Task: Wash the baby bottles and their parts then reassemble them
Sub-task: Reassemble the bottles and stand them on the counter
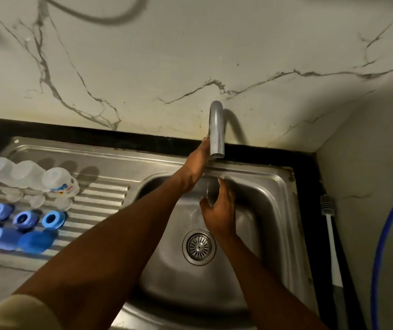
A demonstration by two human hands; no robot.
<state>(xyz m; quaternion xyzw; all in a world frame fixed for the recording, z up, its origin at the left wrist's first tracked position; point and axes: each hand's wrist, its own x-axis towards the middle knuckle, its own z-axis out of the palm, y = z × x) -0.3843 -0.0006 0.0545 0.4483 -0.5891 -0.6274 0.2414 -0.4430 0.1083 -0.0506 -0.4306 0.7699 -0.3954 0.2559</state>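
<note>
Centre frame, the left hand (196, 163) reaches up with straight fingers touching the steel tap (216, 129). Below it, the right hand (219, 210) is loosely cupped and empty under a thin stream over the sink basin (262, 186). At left, on the drainboard (100, 194), stand three clear baby bottles (28, 173), clear teats (36, 200), blue collar rings (24, 219) and blue caps (36, 241). This looks like hand rinsing once the washing is done. Reassembly comes next, calling for a bottle from the left.

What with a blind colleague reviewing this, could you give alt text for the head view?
A person's left hand touches the tap while the right hand hangs cupped over the sink. On the drainboard to the left sit three clear bottles, with clear teats, blue rings and blue caps nearer.
</note>
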